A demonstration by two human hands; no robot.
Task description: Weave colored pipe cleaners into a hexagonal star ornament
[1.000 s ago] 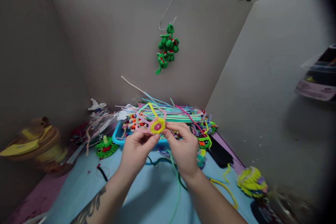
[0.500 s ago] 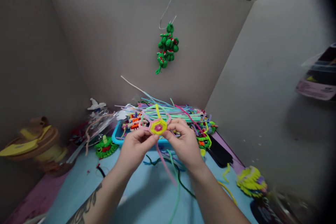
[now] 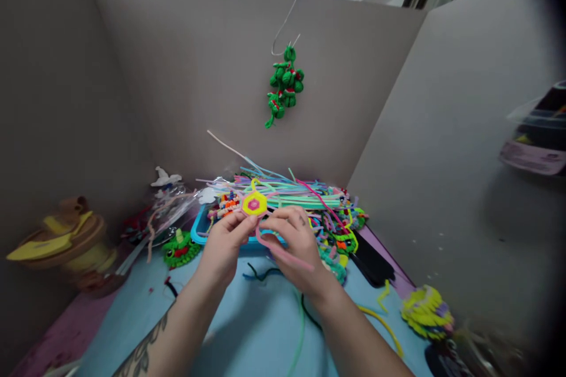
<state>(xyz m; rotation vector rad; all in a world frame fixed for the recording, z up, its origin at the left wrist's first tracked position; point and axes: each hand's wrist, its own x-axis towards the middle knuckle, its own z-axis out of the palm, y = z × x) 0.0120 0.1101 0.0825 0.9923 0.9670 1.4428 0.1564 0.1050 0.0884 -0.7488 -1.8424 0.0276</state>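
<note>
A yellow hexagon of pipe cleaner with a pink middle is raised above the table, its face toward me. My left hand pinches its lower edge between thumb and fingers. From under the hexagon a pink pipe cleaner curves down and right, its loose end lying across the front of my right hand. That hand's fingers are bent closed around the pink strand close to the hexagon; the exact contact is partly hidden. Behind the hexagon, thin loops of pipe cleaner partly show.
A blue tray heaped with pipe cleaners stands behind my hands. To its left sits a green frog-like piece; a black phone-like slab and a yellow fuzzy piece lie right. Green figures hang on the wall.
The hexagon has shifted a little left and up, now in my left hand only. My right hand has moved off its edge, and the pink strand has swung up to the right.
</note>
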